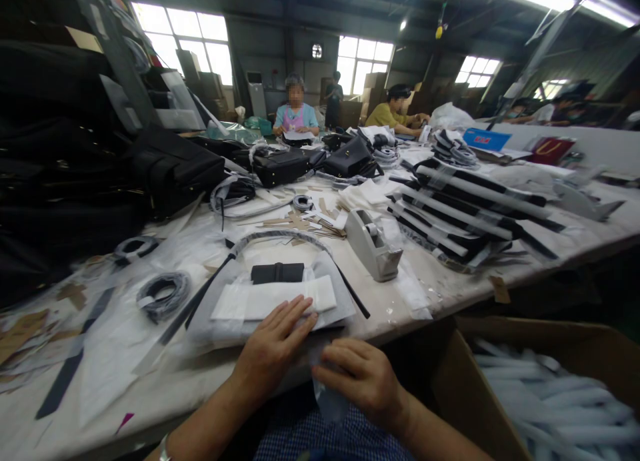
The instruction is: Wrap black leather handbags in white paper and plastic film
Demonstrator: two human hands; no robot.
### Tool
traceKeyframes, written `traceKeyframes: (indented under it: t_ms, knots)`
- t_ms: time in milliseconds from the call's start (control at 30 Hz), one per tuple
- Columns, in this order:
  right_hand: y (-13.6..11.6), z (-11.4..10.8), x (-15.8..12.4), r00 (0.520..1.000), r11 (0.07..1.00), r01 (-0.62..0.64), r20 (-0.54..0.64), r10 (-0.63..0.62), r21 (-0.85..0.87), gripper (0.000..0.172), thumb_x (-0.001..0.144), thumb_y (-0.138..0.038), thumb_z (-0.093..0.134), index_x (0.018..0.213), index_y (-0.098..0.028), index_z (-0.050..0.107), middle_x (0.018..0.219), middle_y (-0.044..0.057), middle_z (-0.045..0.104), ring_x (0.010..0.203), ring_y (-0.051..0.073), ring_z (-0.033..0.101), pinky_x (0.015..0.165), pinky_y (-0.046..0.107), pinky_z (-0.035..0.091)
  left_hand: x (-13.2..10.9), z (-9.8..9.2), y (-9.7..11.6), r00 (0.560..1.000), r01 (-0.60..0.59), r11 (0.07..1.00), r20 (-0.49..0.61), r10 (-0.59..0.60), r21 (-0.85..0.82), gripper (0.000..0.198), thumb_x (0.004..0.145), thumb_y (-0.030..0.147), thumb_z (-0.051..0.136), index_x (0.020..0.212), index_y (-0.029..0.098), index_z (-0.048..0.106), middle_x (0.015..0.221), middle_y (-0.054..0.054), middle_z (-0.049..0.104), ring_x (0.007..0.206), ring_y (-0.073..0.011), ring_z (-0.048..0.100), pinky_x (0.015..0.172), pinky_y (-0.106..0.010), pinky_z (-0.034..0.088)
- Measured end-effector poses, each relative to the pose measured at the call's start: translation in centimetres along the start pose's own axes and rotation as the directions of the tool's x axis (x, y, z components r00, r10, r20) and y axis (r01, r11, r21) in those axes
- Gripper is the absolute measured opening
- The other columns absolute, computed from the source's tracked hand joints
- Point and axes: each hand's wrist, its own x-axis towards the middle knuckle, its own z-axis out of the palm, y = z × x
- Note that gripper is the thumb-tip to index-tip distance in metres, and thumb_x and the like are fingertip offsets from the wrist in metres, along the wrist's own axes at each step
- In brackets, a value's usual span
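Observation:
My left hand (280, 338) lies with fingers stretched out on a folded white foam sheet (280, 298). That sheet rests on a handbag (205, 328) covered in pale wrapping, flat at the table's near edge. Its wrapped handle (280, 234) arches away from me, and a black rolled strap piece (277, 273) shows above the foam. Just right of the left hand, my right hand (363, 378) is closed on a thin piece of clear plastic (331, 402), which hangs below the fingers over the table's edge.
A grey tape dispenser (373, 244) stands right of the bag. Wrapped strap coils (164, 296) lie left, black bags (175, 168) are piled behind, and padded black pieces (470, 208) are stacked right. A cardboard box (540, 334) holds white foam rolls. A person (296, 118) sits opposite.

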Motion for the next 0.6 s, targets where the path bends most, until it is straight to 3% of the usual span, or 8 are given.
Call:
traceKeyframes:
  t_ms: [133, 333, 500, 600]
  knots:
    - [-0.6, -0.1, 0.6, 0.999, 1.0, 0.028, 0.04, -0.027, -0.009, 0.013, 0.092, -0.01, 0.061, 0.095, -0.018, 0.071, 0.071, 0.0, 0.067, 0.069, 0.012, 0.063, 0.089, 0.033, 0.056, 0.0, 0.3, 0.2, 0.997, 0.037, 0.999, -0.06, -0.038, -0.019, 0.037, 0.1, 0.015, 0.037, 0.129, 0.018, 0.06, 0.13, -0.012, 0.064, 0.122, -0.0223, 0.059, 0.104, -0.044, 0.05]
    - [-1.7, -0.6, 0.8, 0.996, 0.999, 0.019, 0.086, -0.022, 0.031, 0.01, 0.091, -0.011, 0.062, 0.088, -0.018, 0.069, 0.067, -0.002, 0.066, 0.064, 0.01, 0.062, 0.087, 0.029, 0.055, -0.1, 0.5, 1.0, 0.989, 0.068, 0.995, -0.124, -0.077, -0.076, 0.037, 0.099, 0.012, 0.039, 0.127, 0.019, 0.061, 0.127, -0.011, 0.066, 0.121, -0.0219, 0.06, 0.103, -0.042, 0.051]
    - [0.4, -2.0, 3.4, 0.995, 1.0, -0.011, 0.099, 0.012, -0.01, 0.015, 0.095, -0.013, 0.056, 0.099, -0.019, 0.069, 0.075, -0.001, 0.07, 0.069, 0.011, 0.065, 0.093, 0.033, 0.051, -0.2, 0.7, 1.0, 0.987, 0.076, 0.992, -0.134, -0.089, -0.104, 0.033, 0.099, 0.015, 0.041, 0.126, 0.016, 0.061, 0.127, -0.011, 0.066, 0.121, -0.0234, 0.06, 0.102, -0.044, 0.051]
    - [2.4, -2.0, 5.4, 0.993, 0.999, -0.05, 0.105, 0.051, -0.014, 0.022, 0.098, -0.015, 0.049, 0.104, -0.019, 0.07, 0.077, 0.001, 0.07, 0.069, 0.012, 0.064, 0.086, 0.032, 0.049, -0.1, 0.7, 0.8, 0.983, 0.067, 0.993, -0.163, -0.083, -0.101, 0.031, 0.099, 0.013, 0.041, 0.123, 0.013, 0.061, 0.124, -0.011, 0.068, 0.119, -0.0222, 0.062, 0.102, -0.042, 0.052]
